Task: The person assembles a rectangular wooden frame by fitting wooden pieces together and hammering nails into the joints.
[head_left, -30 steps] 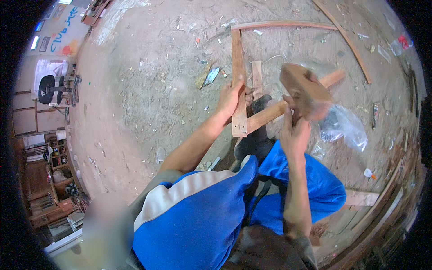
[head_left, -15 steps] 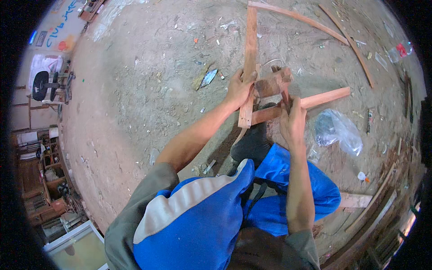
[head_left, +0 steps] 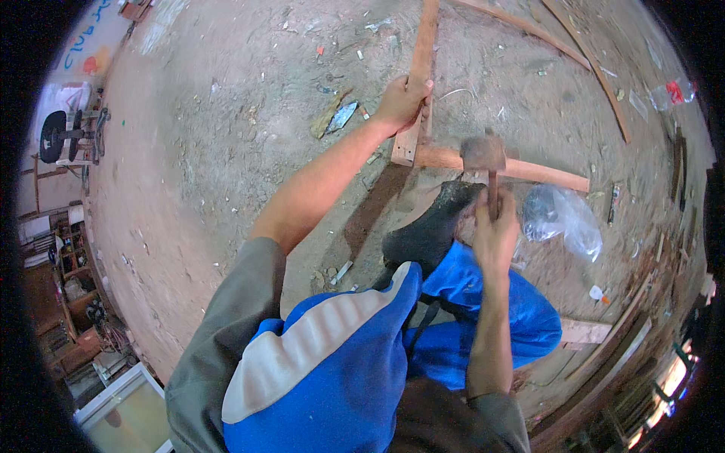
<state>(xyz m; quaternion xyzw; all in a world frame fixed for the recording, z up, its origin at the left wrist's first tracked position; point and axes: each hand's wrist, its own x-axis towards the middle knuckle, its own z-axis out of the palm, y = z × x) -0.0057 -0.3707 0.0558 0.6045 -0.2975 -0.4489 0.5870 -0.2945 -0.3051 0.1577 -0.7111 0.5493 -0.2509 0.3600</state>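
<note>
My left hand [head_left: 406, 104] is closed round a long wooden strip [head_left: 425, 45] that runs up past the top edge of the view. At its near end, marked with small dark dots, this strip meets a second wooden strip [head_left: 555, 174] at a corner. My right hand [head_left: 495, 226] grips the handle of a hammer with a blocky brown head [head_left: 483, 153]. The hammer head hangs over the second strip and hides part of it; whether they touch I cannot tell. My dark-covered foot [head_left: 430, 230] is just below the corner.
More wooden strips [head_left: 529, 29] lie on the dirt floor at the far right. A clear plastic bag [head_left: 566, 219] and a plastic bottle [head_left: 672, 93] are on the right. Scraps of litter [head_left: 341, 118] dot the ground. An office chair [head_left: 57, 136] and shelves [head_left: 79, 260] stand at the left.
The joined strips have tilted, their corner shifting up and slightly left. My left hand has moved up along with them. The hammer has swung upright, its head now below and right of where it was.
</note>
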